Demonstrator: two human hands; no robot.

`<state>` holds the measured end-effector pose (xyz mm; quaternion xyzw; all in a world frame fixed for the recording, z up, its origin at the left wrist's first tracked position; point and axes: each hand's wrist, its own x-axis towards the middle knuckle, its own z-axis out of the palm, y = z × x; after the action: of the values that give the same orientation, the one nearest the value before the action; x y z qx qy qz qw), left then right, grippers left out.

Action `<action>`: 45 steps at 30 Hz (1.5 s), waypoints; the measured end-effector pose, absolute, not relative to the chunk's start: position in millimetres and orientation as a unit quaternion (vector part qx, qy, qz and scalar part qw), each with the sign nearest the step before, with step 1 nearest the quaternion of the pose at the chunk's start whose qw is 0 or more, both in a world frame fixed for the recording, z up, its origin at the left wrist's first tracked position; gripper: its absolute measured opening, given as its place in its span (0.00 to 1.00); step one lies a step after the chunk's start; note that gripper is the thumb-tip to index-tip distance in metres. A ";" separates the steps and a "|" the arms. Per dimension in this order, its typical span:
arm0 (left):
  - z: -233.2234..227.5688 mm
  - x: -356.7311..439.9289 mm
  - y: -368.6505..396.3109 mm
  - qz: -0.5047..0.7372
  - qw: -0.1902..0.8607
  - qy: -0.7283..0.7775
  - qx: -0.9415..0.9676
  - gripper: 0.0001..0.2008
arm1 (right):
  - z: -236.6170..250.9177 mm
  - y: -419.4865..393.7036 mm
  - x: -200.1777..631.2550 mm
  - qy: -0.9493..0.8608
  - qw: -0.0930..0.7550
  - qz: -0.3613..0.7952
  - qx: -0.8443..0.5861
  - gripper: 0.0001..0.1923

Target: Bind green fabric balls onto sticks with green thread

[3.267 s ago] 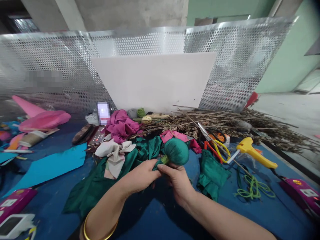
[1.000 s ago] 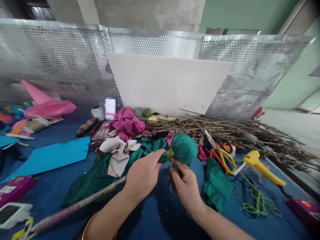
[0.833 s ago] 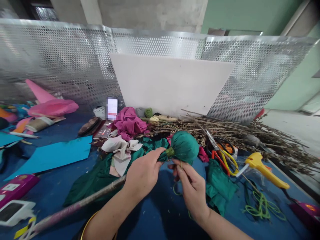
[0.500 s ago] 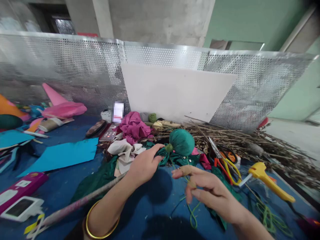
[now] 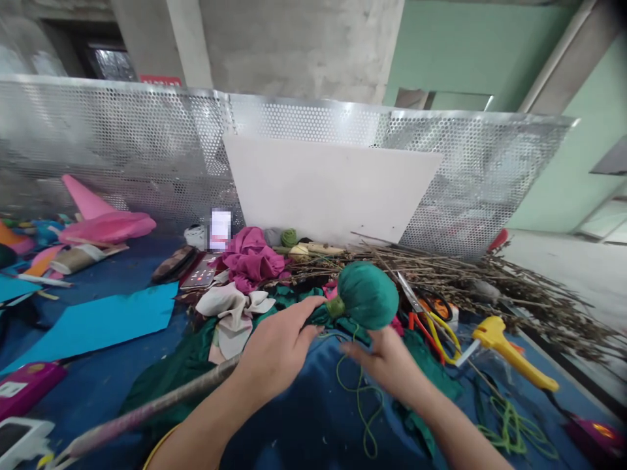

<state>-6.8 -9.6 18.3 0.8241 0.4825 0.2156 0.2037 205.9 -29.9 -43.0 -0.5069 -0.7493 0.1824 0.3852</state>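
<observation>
My left hand (image 5: 277,349) grips the neck of a stick (image 5: 147,411) whose far end carries a round ball wrapped in green cloth (image 5: 365,295). Light green string (image 5: 360,391) is wound at the neck of the ball and trails down in loops. My right hand (image 5: 389,362) sits just under the ball, fingers pinched on that string. Loose green cloth (image 5: 181,372) lies on the blue table under my left arm.
Scissors (image 5: 431,313) and a yellow glue gun (image 5: 509,349) lie to the right, in front of a heap of dry twigs (image 5: 490,281). Magenta cloth (image 5: 252,258), cream cloth (image 5: 230,310), a phone (image 5: 198,274) and blue paper (image 5: 93,320) lie left. A perforated metal screen (image 5: 122,150) stands behind.
My right hand has come back from in front of me to just under the ball, drawing the string with it. My left hand has kept its grip on the neck.
</observation>
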 end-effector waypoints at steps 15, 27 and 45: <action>0.4 -10.4 -1.5 0.177 0.143 0.472 0.852 0.23 | -36.0 -72.1 172.5 -0.739 0.446 0.101 -0.495 0.11; -14.0 1.6 -5.8 0.137 0.166 0.482 0.849 0.21 | -63.5 -70.0 161.7 -0.741 0.467 0.182 -0.447 0.15; -21.6 6.6 -3.9 0.054 0.085 0.441 0.892 0.15 | -24.3 -58.5 185.0 -0.753 0.418 0.291 -0.416 0.15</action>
<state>6.6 -3.9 -21.6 0.8920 0.4406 0.0536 0.0854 185.0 -58.5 -24.3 -0.4163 -0.7530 0.2913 0.4180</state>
